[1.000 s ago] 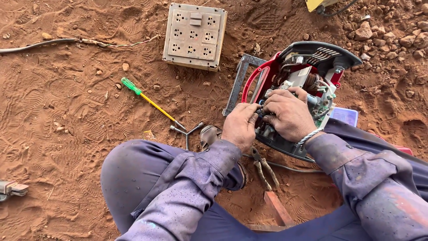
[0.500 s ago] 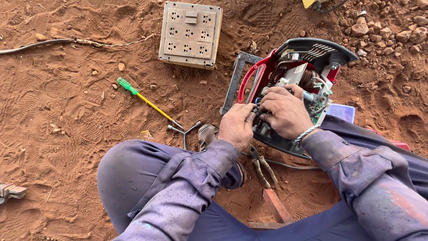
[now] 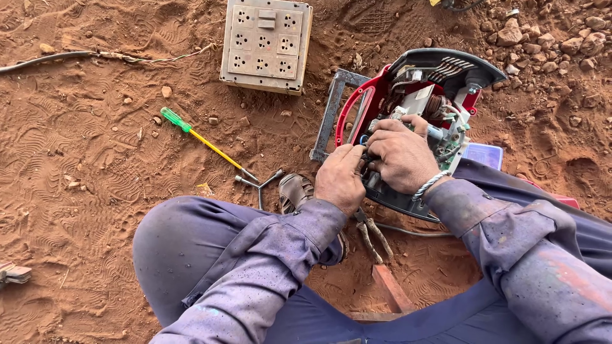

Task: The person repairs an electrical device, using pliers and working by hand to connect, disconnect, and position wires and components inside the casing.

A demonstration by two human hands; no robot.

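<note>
Red opened machine [image 3: 408, 95] on soil | both hands' fingers inside (grip unclear): left hand [image 3: 341, 178], right hand [image 3: 398, 153]

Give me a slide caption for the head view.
Both hands work inside an opened red machine on red dirt, screwdriver nearby.

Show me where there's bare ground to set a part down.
Free: the dirt left of the screwdriver, below the cable. Crowded: around the opened machine, where both hands work, with pliers below.
</note>
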